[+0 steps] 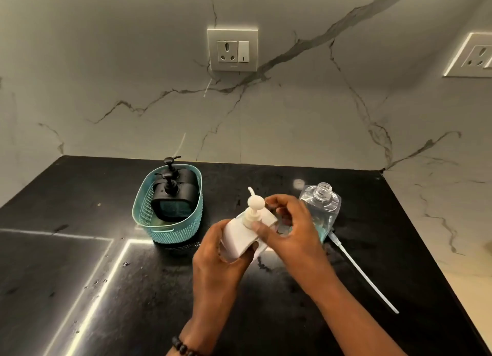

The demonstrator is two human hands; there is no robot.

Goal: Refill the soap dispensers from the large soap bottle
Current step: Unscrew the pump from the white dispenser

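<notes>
A white square soap dispenser (pixel 237 236) is held tilted above the black counter by my left hand (pixel 215 259), which wraps its body from below. My right hand (pixel 290 230) has its fingers around the cream pump head (pixel 254 209) at the neck. Behind my right hand stands the large clear soap bottle (pixel 323 206), uncapped, with blue liquid low inside. Its pump tube (pixel 364 273) lies on the counter to the right. Two black dispensers (pixel 170 196) stand in a teal basket (pixel 170 233).
The black counter (pixel 106 289) ends at a marble wall behind and a pale floor strip on the right. A wall socket (pixel 232 49) sits above, and a second socket (pixel 474 57) shows at the right edge. Bright light strips reflect on the counter's left.
</notes>
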